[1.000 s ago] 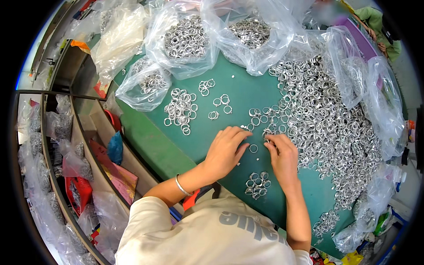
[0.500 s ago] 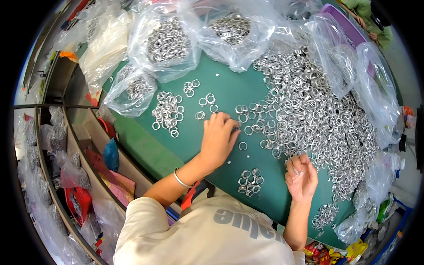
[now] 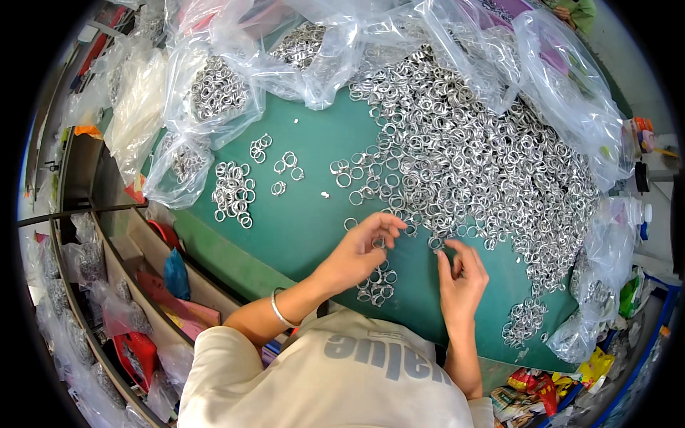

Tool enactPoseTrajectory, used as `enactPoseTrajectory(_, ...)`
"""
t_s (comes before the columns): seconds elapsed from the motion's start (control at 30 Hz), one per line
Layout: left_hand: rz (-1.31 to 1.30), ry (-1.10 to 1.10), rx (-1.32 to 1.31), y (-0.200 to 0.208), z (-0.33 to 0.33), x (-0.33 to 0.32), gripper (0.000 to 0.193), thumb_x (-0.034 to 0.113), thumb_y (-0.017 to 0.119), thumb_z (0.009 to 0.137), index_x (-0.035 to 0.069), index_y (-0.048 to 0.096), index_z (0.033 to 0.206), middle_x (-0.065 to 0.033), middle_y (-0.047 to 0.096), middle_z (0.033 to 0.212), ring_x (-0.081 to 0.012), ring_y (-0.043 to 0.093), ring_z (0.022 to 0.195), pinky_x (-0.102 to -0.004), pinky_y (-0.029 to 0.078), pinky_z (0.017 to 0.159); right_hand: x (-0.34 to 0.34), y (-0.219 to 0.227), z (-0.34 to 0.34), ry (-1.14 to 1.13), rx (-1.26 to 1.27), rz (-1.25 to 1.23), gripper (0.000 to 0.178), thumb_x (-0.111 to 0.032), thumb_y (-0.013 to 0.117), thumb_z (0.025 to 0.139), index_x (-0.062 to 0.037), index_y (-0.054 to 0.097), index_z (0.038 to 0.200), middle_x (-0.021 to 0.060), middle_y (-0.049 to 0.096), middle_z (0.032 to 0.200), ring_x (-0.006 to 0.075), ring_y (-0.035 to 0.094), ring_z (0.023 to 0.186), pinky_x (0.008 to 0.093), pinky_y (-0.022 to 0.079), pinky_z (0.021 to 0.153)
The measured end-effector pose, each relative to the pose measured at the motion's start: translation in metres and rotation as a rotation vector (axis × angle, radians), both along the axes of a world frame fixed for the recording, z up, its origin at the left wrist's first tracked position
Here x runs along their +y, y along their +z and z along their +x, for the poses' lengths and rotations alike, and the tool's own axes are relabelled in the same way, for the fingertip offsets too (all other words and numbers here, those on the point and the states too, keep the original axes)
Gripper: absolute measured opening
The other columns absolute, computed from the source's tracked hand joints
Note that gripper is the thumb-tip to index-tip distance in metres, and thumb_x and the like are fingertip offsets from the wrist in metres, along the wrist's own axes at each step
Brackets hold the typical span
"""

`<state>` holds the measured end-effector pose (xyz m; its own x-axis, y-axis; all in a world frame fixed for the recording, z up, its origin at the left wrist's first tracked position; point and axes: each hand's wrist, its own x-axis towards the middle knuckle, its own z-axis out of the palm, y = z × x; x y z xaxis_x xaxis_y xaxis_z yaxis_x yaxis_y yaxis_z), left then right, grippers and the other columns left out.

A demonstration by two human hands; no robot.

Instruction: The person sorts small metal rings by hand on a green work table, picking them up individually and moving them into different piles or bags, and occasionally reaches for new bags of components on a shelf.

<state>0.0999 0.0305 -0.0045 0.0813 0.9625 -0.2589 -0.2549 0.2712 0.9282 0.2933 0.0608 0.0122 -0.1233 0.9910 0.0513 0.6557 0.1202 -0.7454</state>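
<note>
A big heap of silvery metal rings (image 3: 464, 135) spreads over the green table. At its near edge my right hand (image 3: 460, 282) has thumb and fingertips closed at a single ring (image 3: 436, 244). To the left, my left hand (image 3: 360, 250) is curled, with another ring (image 3: 378, 243) showing between its thumb and fingers. Just under that hand lies a small cluster of rings (image 3: 377, 287), partly covered by it. Farther left sit a larger group of rings (image 3: 234, 194) and a few small sets (image 3: 261, 148).
Clear plastic bags of rings (image 3: 217, 89) line the table's far side. A small ring pile (image 3: 524, 322) lies near the right front edge. Shelf compartments (image 3: 153, 264) with bagged parts stand at the left. A purple bin (image 3: 549, 50) is at the far right.
My left hand has moved nearer and over the small cluster, a ring now visible in it. My right hand has turned toward the heap's near edge and reached a ring. The view has shifted.
</note>
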Motion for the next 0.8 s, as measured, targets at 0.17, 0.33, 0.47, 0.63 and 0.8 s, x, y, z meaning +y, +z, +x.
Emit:
enactPoseTrajectory(0.17,0.444,0.043,1.036,0.003,0.023,0.012,0.03,0.001,0.068,0.077,0.004,0.057,0.105,-0.012,0.047,0.096,-0.0262,0.048,0.085,-0.0343,0.043,0.072,0.014,-0.003,-0.016,0.083,-0.173,0.114,0.018,-0.008,0.068,0.08,-0.0075,0.064,0.097,0.0092,0.057,0.076,0.029,0.056,0.055,0.0395,0.042,0.049)
enactPoseTrajectory(0.33,0.458,-0.019,1.171,-0.004,0.027,0.021,0.022,0.003,0.071,0.073,0.002,0.06,0.092,-0.0125,0.048,0.094,-0.03,0.048,0.084,-0.0378,0.042,0.073,0.007,0.001,0.02,0.02,-0.14,-0.072,0.013,-0.009,0.069,0.08,-0.0046,0.064,0.091,0.0091,0.056,0.069,0.0209,0.048,0.05,0.0353,0.037,0.046)
enactPoseTrajectory(0.47,0.482,-0.047,1.156,-0.006,0.022,0.02,0.018,0.002,0.07,0.073,0.001,0.059,0.087,-0.0115,0.049,0.093,-0.0296,0.048,0.084,-0.0382,0.041,0.073,0.001,-0.001,0.039,0.006,-0.207,-0.105,0.012,-0.01,0.069,0.081,-0.0036,0.064,0.089,0.0101,0.055,0.066,0.0201,0.047,0.049,0.035,0.037,0.046)
enactPoseTrajectory(0.63,0.456,0.119,0.86,-0.004,0.028,0.024,0.017,-0.004,0.064,0.077,0.002,0.054,0.089,-0.0103,0.051,0.1,-0.0247,0.051,0.084,-0.0315,0.042,0.073,0.009,-0.007,0.015,0.009,-0.169,-0.061,0.015,-0.012,0.07,0.081,-0.0028,0.061,0.087,0.0094,0.056,0.069,0.0223,0.049,0.05,0.0364,0.039,0.048)
enactPoseTrajectory(0.8,-0.087,0.08,-0.122,0.001,0.015,0.023,0.01,0.0,0.055,0.087,0.009,0.053,0.09,-0.0083,0.062,0.098,-0.0084,0.047,0.073,-0.024,0.041,0.062,0.007,-0.015,0.021,0.039,-0.181,-0.082,0.018,-0.015,0.068,0.082,-0.0041,0.058,0.092,0.0107,0.057,0.075,0.0311,0.057,0.058,0.0407,0.043,0.05)
